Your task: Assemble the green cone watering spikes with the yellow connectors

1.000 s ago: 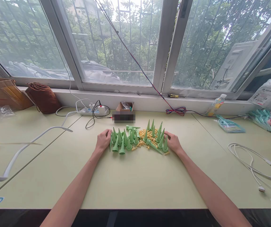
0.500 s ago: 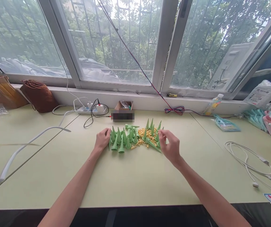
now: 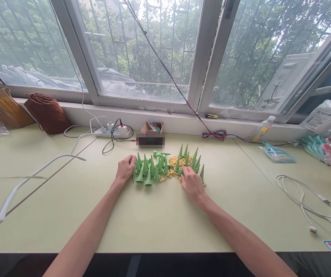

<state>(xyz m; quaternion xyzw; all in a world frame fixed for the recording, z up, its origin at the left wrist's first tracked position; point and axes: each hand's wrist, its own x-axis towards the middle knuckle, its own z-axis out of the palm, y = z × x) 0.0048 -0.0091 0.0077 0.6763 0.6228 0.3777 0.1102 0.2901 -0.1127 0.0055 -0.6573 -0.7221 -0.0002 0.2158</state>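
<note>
Left hand [image 3: 125, 169] is resting, fingers curled, bracing the cones [image 3: 148, 171]; right hand [image 3: 192, 184] is lying spread over pegs [image 3: 177, 163], grip empty.

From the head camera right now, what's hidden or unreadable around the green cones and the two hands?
- Head view: the right hand covers the cones and yellow bits under it; any grasp is hidden.
- Left hand: fingers curl out of sight behind the green cones.
- Small box: front blurred out.
- Yellow pieces: too small to identify.
</note>
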